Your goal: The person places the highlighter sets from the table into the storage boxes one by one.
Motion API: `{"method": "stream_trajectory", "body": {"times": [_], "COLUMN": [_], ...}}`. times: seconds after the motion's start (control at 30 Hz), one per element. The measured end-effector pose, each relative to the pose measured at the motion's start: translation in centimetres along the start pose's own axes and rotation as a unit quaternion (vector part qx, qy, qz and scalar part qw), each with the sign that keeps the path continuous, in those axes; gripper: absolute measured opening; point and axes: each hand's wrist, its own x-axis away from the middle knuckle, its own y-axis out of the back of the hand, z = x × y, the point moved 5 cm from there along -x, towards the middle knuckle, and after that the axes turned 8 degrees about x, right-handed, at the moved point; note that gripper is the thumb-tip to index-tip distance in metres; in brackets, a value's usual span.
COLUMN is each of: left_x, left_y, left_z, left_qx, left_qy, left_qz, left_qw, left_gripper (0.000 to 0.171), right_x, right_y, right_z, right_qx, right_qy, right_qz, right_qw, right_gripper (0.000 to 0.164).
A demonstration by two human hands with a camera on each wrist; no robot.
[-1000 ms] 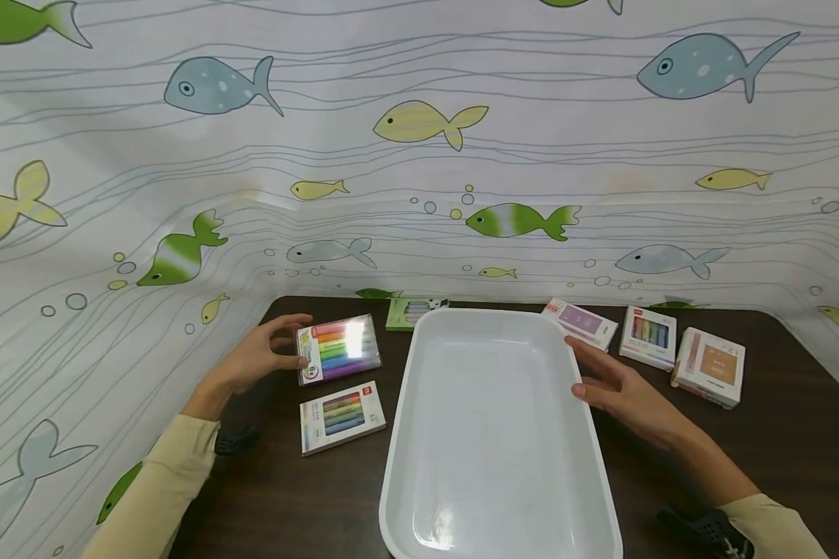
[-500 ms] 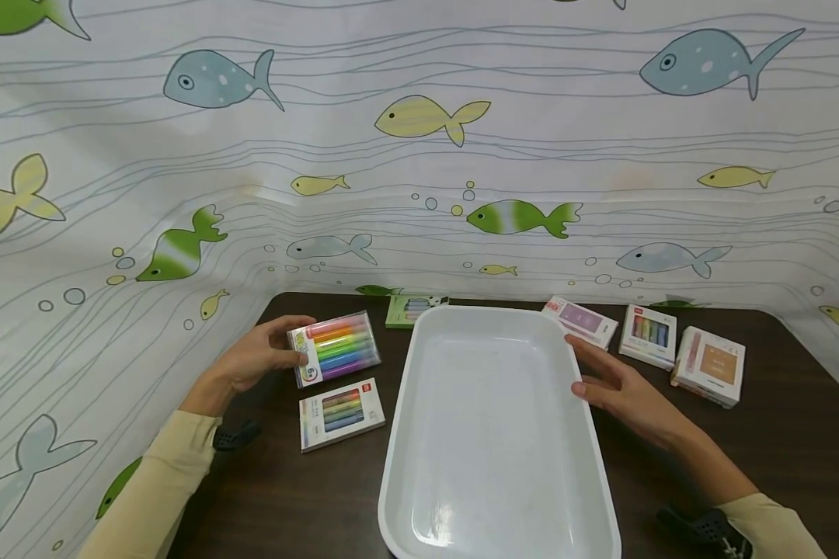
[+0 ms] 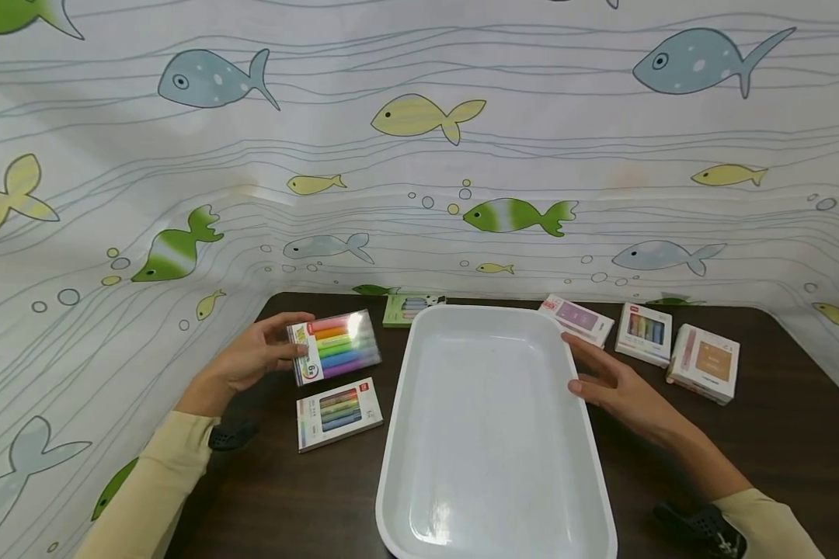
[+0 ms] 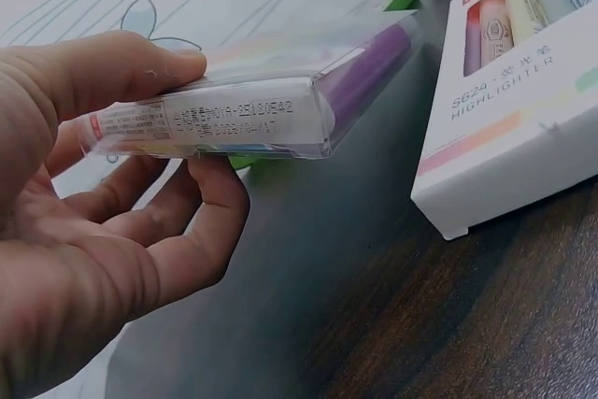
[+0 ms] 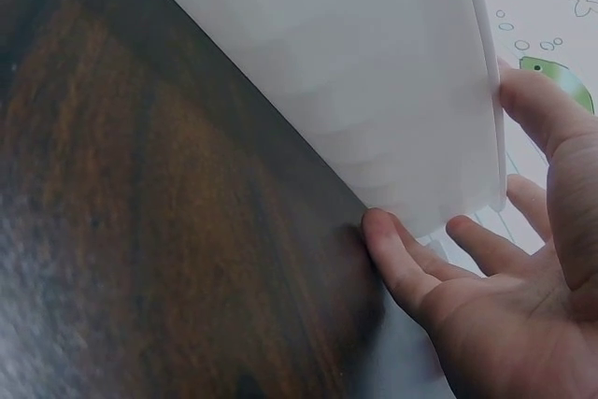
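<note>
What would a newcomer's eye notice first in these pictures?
Probably the large white tray on the dark table, the right grip at its side. Next, the rainbow pen pack in the left grip, left of the tray. A fish-patterned backdrop rises behind.

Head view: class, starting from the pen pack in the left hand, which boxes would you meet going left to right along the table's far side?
Pen pack, green box, purple-panelled box, multicoloured-panelled box, brown-panelled box.
</note>
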Motion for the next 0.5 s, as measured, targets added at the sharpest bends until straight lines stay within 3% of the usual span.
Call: {"method": "stream_trajectory", "body": {"times": [0.5], "left_x": [0.11], "left_y": [0.13], "left_z": [-0.92], "left_qx": [0.019], "left_qy": [-0.022], "left_qz": [-0.009], "left_qw": [0.9995], "left_gripper": [0.055], "right_x": [-0.03], "right_y": [0.04], "right_z": [0.02], "right_qx": [0.003], "right_qy": [0.000], "right_qz": [0.009], "right_qw": [1.000], "right_gripper": [0.071]}}
